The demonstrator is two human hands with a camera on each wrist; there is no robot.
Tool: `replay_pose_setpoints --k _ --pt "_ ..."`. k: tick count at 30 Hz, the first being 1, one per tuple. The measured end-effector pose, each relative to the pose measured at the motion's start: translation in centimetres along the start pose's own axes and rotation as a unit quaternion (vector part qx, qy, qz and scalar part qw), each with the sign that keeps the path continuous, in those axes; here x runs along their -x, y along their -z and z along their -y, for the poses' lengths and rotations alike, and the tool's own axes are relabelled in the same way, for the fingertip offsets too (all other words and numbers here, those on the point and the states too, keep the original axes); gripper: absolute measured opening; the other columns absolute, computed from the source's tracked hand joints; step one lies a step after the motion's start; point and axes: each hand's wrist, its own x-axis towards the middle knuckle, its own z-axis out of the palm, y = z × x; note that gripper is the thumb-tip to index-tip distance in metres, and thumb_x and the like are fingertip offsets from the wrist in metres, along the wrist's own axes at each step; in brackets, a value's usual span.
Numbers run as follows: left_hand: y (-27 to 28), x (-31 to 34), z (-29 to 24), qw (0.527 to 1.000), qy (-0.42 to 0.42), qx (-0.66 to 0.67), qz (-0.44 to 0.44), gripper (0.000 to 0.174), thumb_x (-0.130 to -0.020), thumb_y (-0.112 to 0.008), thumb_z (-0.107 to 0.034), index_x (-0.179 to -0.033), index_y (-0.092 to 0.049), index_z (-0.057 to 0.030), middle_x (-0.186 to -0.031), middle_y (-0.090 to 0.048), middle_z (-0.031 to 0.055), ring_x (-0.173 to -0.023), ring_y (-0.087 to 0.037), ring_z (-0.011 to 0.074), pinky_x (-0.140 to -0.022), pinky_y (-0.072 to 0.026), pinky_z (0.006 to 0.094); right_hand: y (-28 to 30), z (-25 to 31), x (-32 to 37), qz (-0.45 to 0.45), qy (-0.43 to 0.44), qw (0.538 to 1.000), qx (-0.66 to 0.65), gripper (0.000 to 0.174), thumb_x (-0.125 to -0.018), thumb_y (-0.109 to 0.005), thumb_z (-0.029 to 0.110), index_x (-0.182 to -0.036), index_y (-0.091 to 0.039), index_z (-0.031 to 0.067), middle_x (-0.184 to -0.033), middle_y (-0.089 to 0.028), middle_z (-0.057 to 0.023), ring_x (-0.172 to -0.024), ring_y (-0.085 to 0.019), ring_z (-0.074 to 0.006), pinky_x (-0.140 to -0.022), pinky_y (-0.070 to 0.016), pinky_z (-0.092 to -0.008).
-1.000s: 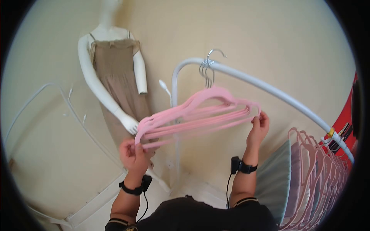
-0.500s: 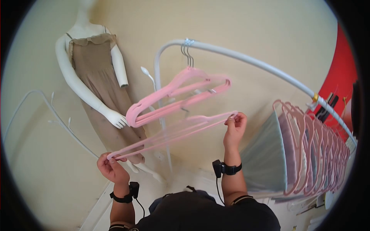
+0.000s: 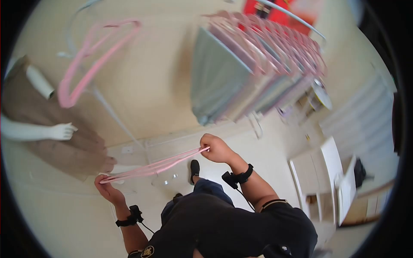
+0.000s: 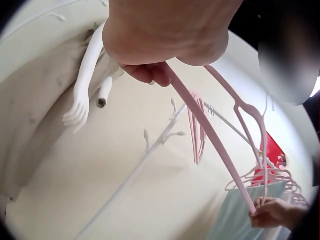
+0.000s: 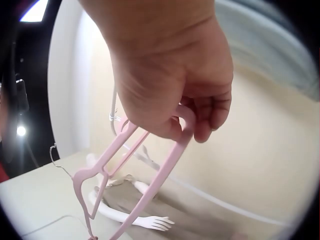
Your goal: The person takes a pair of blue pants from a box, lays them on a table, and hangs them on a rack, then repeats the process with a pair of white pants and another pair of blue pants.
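Observation:
A single pink hanger (image 3: 157,165) is stretched between my two hands, below and to the right of the bunch it hung beside. My left hand (image 3: 110,192) pinches one end of it, and my right hand (image 3: 216,148) grips the other end. In the left wrist view, the hanger's flat lower bar (image 4: 207,127) runs from the left fingers towards the right hand (image 4: 272,212). The right wrist view shows the thumb and fingers around the hanger's rounded corner (image 5: 187,120), with its metal hook (image 5: 59,160) at the left.
More pink hangers (image 3: 92,56) hang at upper left, off the curved white rack (image 3: 71,32). Folded pale cloths (image 3: 219,79) hang on pink hangers at upper right. A mannequin in a brown dress (image 3: 47,142) stands at left. White furniture (image 3: 307,170) is at right.
Both hands have drawn one pink hanger down from the bunch on the rail. The head view has swung right and down, bringing the hanging cloths and the floor into sight.

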Motion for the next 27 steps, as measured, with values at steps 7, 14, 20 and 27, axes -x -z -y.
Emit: replay_pose_setpoints --k 7,14,20,27 --pt "-8.6 10.9 2.3 0.952 0.077 0.132 0.266 0.024 -0.088 -0.046 -0.011 -0.110 -0.040 -0.0041 -0.107 -0.038 0.0085 -0.101 -0.041 0.0181 -0.091 -0.0370 0.0323 3.3 -2.0 23.0 0.004 -0.219 0.974 0.057 0.037 -0.073 -0.063 0.024 -0.102 -0.053 0.0045 -0.094 -0.061 -0.0139 -0.083 -0.060 -0.0282 -0.073 -0.0482 -0.0367" --pt "-18.9 25.9 -0.7 0.911 0.158 0.126 0.360 0.016 -0.091 -0.045 -0.022 -0.098 -0.040 -0.0092 -0.102 -0.040 0.0052 -0.093 -0.044 0.0151 -0.081 -0.0431 0.0310 5.3 -4.9 45.0 -0.040 -0.255 0.966 0.007 0.043 -0.074 -0.061 0.024 -0.111 -0.056 0.0021 -0.103 -0.058 -0.0158 -0.095 -0.057 -0.0275 -0.083 -0.0460 -0.0364" --pt "-33.5 41.0 -8.6 0.841 0.210 0.083 0.491 0.015 -0.090 -0.047 -0.018 -0.101 -0.041 -0.0113 -0.109 -0.041 0.0038 -0.094 -0.046 0.0152 -0.079 -0.0435 0.0309 9.4 -2.7 62.6 -0.159 -0.309 0.937 -0.041 0.051 -0.075 -0.059 0.025 -0.119 -0.051 0.0024 -0.107 -0.057 -0.0180 -0.095 -0.057 -0.0292 -0.083 -0.0459 -0.0366" --pt "-42.1 55.1 -19.4 0.698 0.257 0.205 0.637 0.042 -0.081 -0.047 -0.006 -0.119 -0.030 -0.0126 -0.125 -0.030 0.0092 -0.096 -0.051 0.0211 -0.075 -0.0470 0.0344 9.9 -0.5 74.0 -0.262 -0.400 0.877 -0.043 0.055 -0.075 -0.060 0.025 -0.124 -0.047 0.0036 -0.104 -0.055 -0.0171 -0.096 -0.055 -0.0301 -0.083 -0.0443 -0.0367"
